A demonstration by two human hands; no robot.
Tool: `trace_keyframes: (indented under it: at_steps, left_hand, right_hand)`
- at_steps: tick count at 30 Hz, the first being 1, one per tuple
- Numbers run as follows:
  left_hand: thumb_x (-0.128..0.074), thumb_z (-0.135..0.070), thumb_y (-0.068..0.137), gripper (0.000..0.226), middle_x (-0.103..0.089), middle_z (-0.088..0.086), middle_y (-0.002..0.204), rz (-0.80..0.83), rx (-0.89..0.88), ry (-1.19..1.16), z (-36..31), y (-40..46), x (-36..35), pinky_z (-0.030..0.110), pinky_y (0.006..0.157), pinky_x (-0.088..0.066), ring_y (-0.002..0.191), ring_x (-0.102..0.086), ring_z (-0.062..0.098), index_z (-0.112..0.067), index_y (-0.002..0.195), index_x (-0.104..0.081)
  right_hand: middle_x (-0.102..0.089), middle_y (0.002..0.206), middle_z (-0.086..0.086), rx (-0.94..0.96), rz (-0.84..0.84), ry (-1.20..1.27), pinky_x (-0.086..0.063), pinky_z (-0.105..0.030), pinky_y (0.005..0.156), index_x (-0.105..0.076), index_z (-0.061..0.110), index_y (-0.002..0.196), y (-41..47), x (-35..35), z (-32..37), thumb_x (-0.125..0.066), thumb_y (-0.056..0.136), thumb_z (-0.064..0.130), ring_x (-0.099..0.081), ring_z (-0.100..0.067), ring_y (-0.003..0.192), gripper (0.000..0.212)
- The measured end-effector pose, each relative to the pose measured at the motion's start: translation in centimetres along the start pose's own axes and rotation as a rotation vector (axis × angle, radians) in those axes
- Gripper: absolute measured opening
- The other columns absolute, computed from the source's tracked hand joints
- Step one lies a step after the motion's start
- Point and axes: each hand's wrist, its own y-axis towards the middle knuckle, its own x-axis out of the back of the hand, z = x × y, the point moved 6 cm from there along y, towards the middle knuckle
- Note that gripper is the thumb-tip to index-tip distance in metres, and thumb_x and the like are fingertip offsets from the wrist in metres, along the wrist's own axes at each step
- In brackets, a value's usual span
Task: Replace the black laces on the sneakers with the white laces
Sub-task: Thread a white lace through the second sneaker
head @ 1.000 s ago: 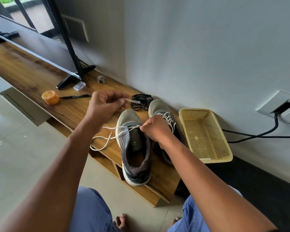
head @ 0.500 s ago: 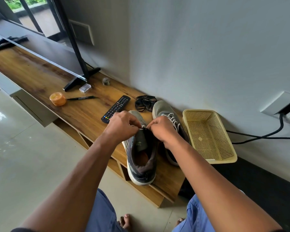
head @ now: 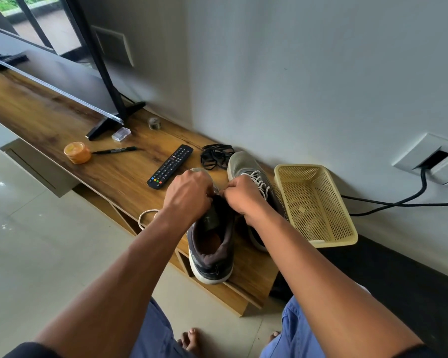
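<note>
Head view puts both my hands over the near sneaker [head: 211,244], which sits at the front edge of the wooden worktop [head: 62,120] with its heel hanging slightly past the lip. My left hand [head: 189,195] and right hand [head: 241,196] meet at the eyelets, fingers curled and pinching the white lace [head: 145,215]; its loose loop trails off the worktop's front edge to the left. The second sneaker [head: 246,166], already laced white, stands just behind, touching the yellow basket [head: 342,236], whose mesh floor holds only a small scrap I can't identify. The black laces [head: 215,156] lie bundled by the wall, beside the remote [head: 170,166]. Open worktop stretches leftward past the remote.
</note>
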Motion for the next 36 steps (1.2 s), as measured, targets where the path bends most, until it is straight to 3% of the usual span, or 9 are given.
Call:
trace_keyframes:
  at_steps: [3, 8, 13, 16, 21, 26, 29, 36]
  left_hand:
    - [-0.078, -0.018, 0.086, 0.017, -0.071, 0.006, 0.104, -0.031, 0.027, 0.047, -0.1, -0.1, -0.1, 0.032, 0.068, -0.049, 0.091, -0.069, 0.03, -0.025, 0.101, -0.08]
    - [-0.072, -0.013, 0.086, 0.016, -0.072, 0.011, 0.102, -0.033, 0.056, 0.071, 0.1, -0.1, -0.8, 0.044, 0.077, -0.061, 0.092, -0.07, 0.034, -0.019, 0.1, -0.078]
    - [-0.08, -0.021, 0.086, 0.007, -0.068, -0.005, 0.089, -0.035, 0.085, -0.092, 1.3, -0.2, -1.0, 0.03, 0.07, -0.046, 0.086, -0.064, 0.017, -0.024, 0.081, -0.074]
    - [-0.08, -0.027, 0.087, 0.008, -0.064, -0.012, 0.083, -0.022, 0.093, -0.18, 2.0, -0.4, -1.1, 0.028, 0.069, -0.043, 0.085, -0.061, 0.011, -0.027, 0.082, -0.074]
    - [-0.075, -0.036, 0.09, 0.01, -0.065, -0.011, 0.09, 0.029, 0.084, -0.102, 1.9, -0.5, -1.6, 0.033, 0.072, -0.051, 0.088, -0.062, 0.014, -0.032, 0.084, -0.069]
    - [-0.072, -0.029, 0.088, 0.005, -0.067, -0.008, 0.09, 0.032, 0.074, -0.013, 1.1, -0.2, -1.5, 0.035, 0.076, -0.056, 0.089, -0.062, 0.016, -0.028, 0.083, -0.07]
    - [-0.066, -0.028, 0.084, 0.007, -0.066, -0.009, 0.086, 0.04, 0.067, -0.024, 1.2, -0.1, -1.6, 0.037, 0.074, -0.058, 0.084, -0.064, 0.016, -0.027, 0.078, -0.07]
    - [-0.059, -0.035, 0.09, 0.012, -0.066, -0.011, 0.092, -0.047, -0.025, 0.022, 0.9, 0.0, -1.3, 0.039, 0.083, -0.043, 0.092, -0.059, 0.015, -0.029, 0.084, -0.068]
  right_hand:
    - [-0.075, 0.094, -0.021, -0.005, 0.003, 0.001, -0.06, -0.047, 0.074, -0.074, -0.006, 0.095, -0.1, 0.0, 0.1, -0.058, 0.085, 0.002, -0.071, -0.035, 0.091, 0.021]
    - [-0.075, 0.095, -0.014, -0.008, -0.005, -0.034, -0.061, -0.038, 0.076, -0.077, -0.003, 0.098, 0.0, 0.1, -0.1, -0.06, 0.089, 0.002, -0.068, -0.023, 0.08, 0.02]
    - [-0.076, 0.095, -0.019, -0.017, -0.017, -0.033, -0.061, -0.043, 0.072, -0.076, -0.005, 0.098, -0.1, 0.1, -0.1, -0.06, 0.089, 0.0, -0.072, -0.031, 0.089, 0.02]
    - [-0.076, 0.093, -0.016, -0.029, -0.004, -0.031, -0.063, -0.041, 0.074, -0.078, -0.004, 0.097, 0.0, 0.1, -0.1, -0.059, 0.09, -0.001, -0.072, -0.026, 0.084, 0.021]
    - [-0.076, 0.098, -0.019, -0.038, -0.007, -0.013, -0.062, -0.048, 0.077, -0.077, -0.005, 0.097, 0.0, -0.1, -0.1, -0.057, 0.089, -0.002, -0.073, -0.031, 0.09, 0.022]
    - [-0.075, 0.099, -0.024, -0.035, -0.004, -0.005, -0.061, -0.052, 0.074, -0.075, -0.008, 0.097, 0.2, -0.2, -0.3, -0.059, 0.088, -0.002, -0.072, -0.036, 0.093, 0.019]
    - [-0.075, 0.095, -0.022, -0.037, -0.012, 0.006, -0.062, -0.044, 0.07, -0.076, -0.006, 0.094, 0.4, -0.1, -0.4, -0.06, 0.088, -0.002, -0.073, -0.034, 0.091, 0.017]
    - [-0.076, 0.091, -0.017, -0.025, -0.015, -0.001, -0.062, -0.045, 0.077, -0.077, 0.001, 0.092, 0.6, -0.4, -0.6, -0.067, 0.091, 0.008, -0.072, -0.026, 0.085, 0.013]
